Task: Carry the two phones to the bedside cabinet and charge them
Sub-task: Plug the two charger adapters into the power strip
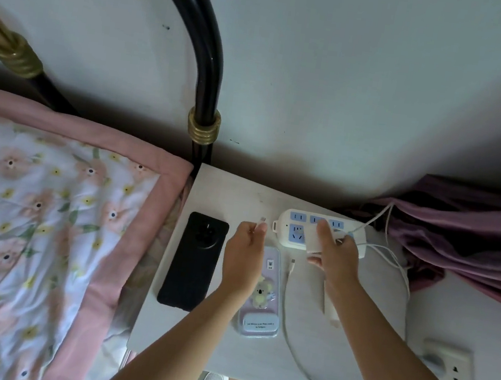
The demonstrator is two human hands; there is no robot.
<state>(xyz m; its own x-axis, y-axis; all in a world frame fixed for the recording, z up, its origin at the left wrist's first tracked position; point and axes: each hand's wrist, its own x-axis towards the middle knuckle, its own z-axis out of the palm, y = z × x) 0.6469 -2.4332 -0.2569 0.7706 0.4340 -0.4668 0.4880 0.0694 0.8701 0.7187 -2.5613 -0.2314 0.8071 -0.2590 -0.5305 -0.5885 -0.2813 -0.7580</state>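
Observation:
Two phones lie face down on the white bedside cabinet [226, 193]: a black phone [193, 260] at the left and a phone in a pale purple cartoon case [264, 306] beside it, partly under my left forearm. My left hand [242, 252] pinches the plug end of a white charging cable [260, 223] above the purple phone. My right hand [334, 255] grips a white charger block [315, 244] against the white and blue power strip [296, 228]. A second white cable end [292, 264] lies loose between the phone and my right hand.
A bed with a floral pink-edged quilt [47, 226] borders the cabinet's left side, its black and brass frame [203, 126] at the wall. Purple cloth [475, 238] lies at the right. A wall socket [450, 369] sits lower right. White cables loop over the cabinet's right edge.

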